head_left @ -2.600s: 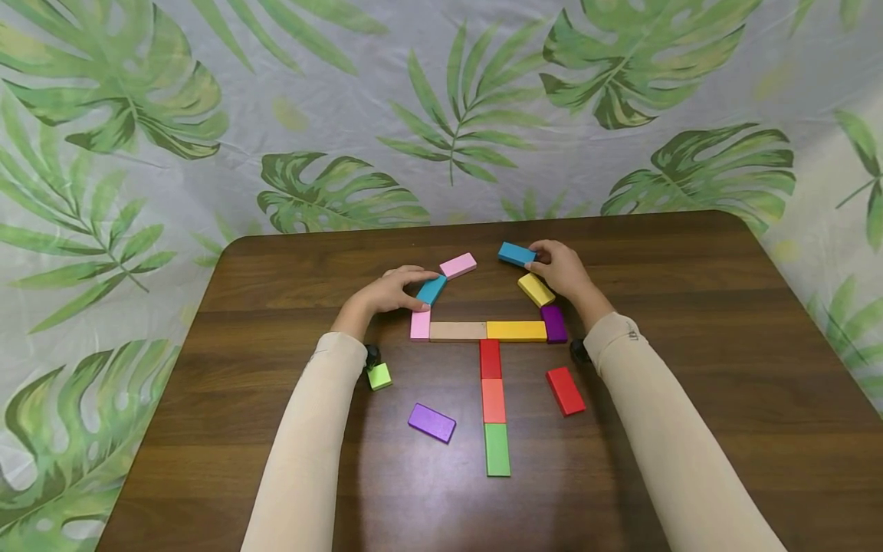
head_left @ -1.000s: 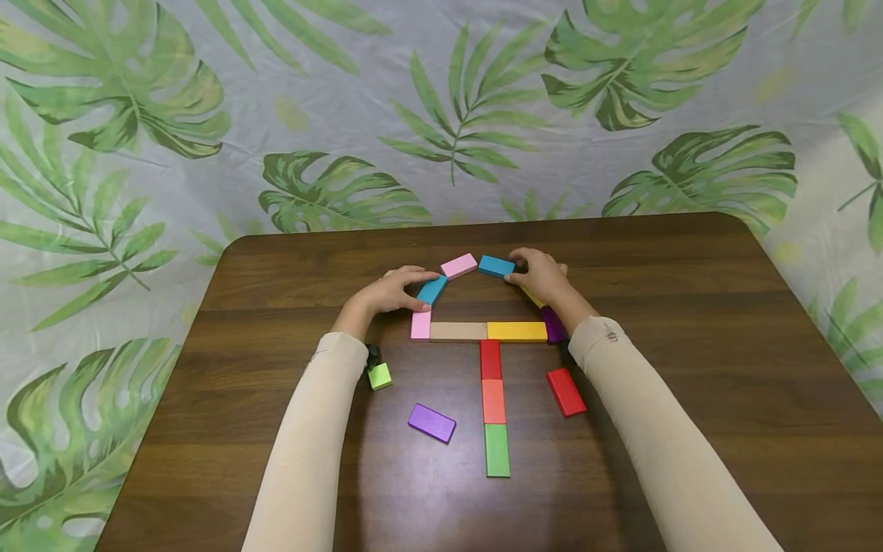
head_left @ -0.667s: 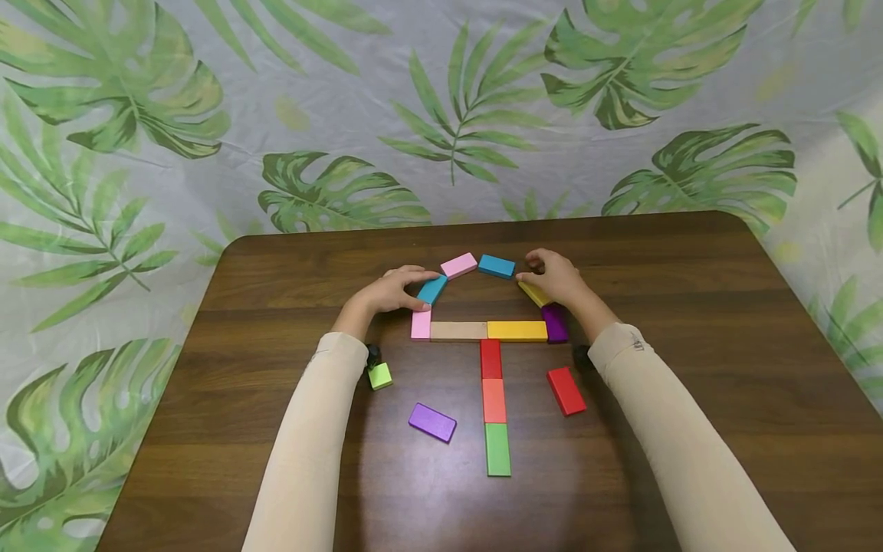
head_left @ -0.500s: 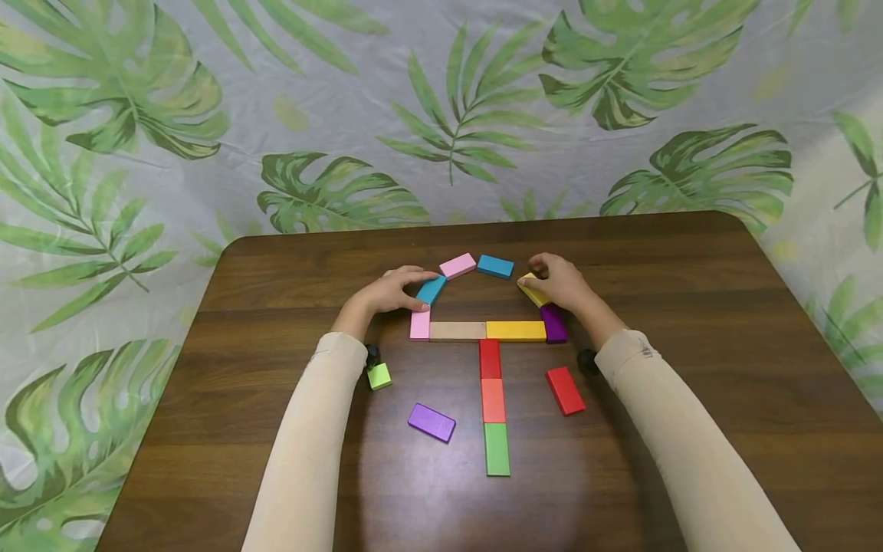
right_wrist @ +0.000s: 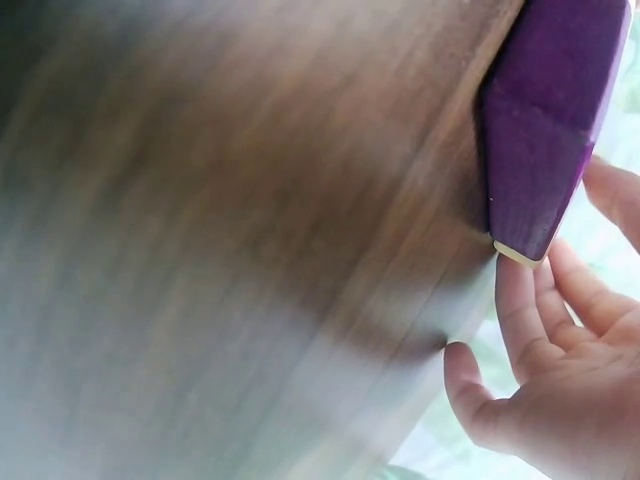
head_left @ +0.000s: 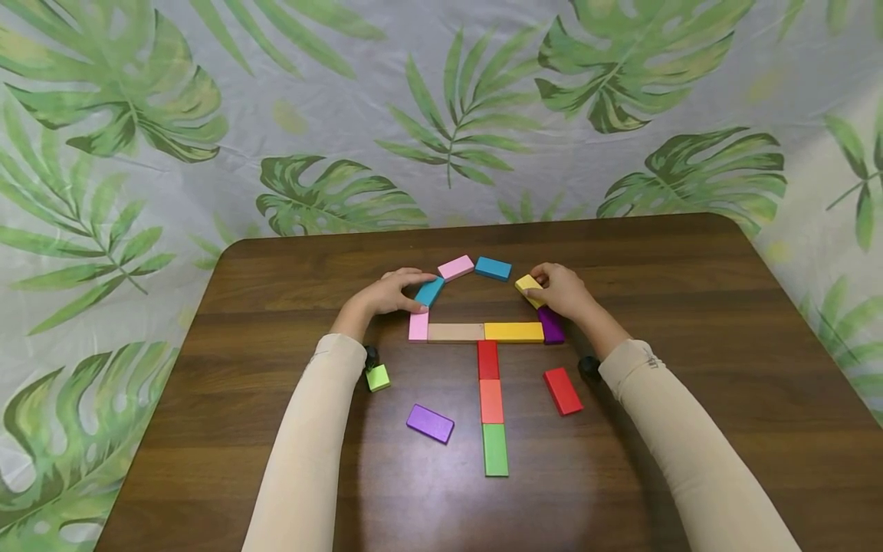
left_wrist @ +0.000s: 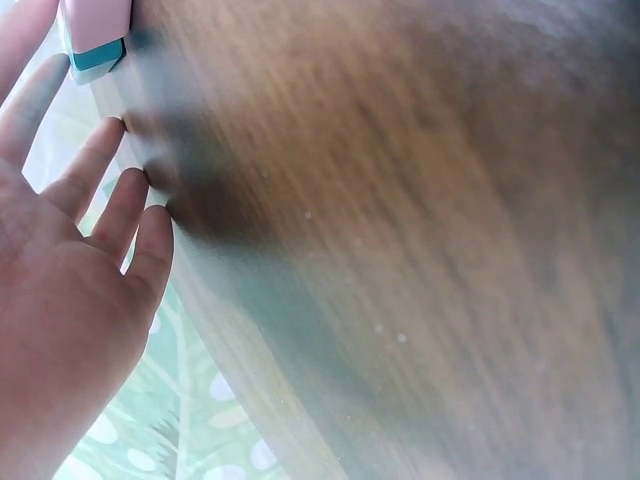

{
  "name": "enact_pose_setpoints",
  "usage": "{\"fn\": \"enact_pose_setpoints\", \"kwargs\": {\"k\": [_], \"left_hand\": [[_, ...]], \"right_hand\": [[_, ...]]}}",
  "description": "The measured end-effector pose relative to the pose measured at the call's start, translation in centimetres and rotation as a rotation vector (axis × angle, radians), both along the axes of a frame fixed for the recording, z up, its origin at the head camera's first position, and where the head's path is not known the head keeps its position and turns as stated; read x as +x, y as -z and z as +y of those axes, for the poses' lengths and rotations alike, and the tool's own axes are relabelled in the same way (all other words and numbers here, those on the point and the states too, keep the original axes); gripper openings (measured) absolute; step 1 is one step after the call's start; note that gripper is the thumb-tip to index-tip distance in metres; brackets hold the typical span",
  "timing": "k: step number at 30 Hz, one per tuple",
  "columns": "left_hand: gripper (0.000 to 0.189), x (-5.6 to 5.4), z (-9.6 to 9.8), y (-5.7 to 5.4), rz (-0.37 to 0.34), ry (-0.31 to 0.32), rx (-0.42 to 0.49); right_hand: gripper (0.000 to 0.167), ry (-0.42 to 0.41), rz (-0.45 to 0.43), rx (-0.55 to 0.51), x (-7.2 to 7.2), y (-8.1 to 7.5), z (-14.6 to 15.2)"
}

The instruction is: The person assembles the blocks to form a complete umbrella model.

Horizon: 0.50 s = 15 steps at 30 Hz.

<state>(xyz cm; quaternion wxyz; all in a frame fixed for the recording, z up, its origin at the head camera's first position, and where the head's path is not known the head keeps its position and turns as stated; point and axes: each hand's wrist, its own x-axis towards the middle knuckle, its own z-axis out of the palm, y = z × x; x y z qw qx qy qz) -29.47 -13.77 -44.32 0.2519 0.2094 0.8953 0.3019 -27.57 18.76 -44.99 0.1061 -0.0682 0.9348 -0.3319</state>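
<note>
Wooden blocks lie on a brown table. My left hand [head_left: 386, 295] holds a teal block [head_left: 430, 292] between thumb and index finger; its other fingers are spread in the left wrist view. A pink block [head_left: 418, 327] touches the teal block's near end. On the right, my right hand [head_left: 566, 293] pinches a yellow block [head_left: 527, 284], whose near end meets a dark purple block [head_left: 550, 328]. Only a thin yellow edge shows beyond the purple block in the right wrist view. A second pink block [head_left: 456, 267] and a blue block [head_left: 493, 268] lie at the far side, between the hands.
A beige block [head_left: 456, 332] and an orange-yellow block [head_left: 513, 332] form a row. Below it, a red [head_left: 487, 359], a coral [head_left: 491, 401] and a green block [head_left: 495, 450] make a column. Loose purple [head_left: 431, 423], red [head_left: 562, 391] and lime [head_left: 378, 378] blocks lie nearby.
My right hand slid the blue block left beside the far pink block and let go. It then moved back right and took hold of the yellow block. My left hand stayed put.
</note>
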Motion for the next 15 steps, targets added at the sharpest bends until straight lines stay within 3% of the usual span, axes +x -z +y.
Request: {"fn": "enact_pose_setpoints", "kwargs": {"k": [10,15], "left_hand": [[0.063,0.13,0.07,-0.34,0.006,0.007,0.013],[0.061,-0.22,0.43,-0.34,0.069,0.035,0.014]], "right_hand": [[0.042,-0.023,0.046,0.012,-0.07,-0.19,-0.44],[0.044,-0.121,0.122,0.031,-0.22,-0.2,-0.9]]}}
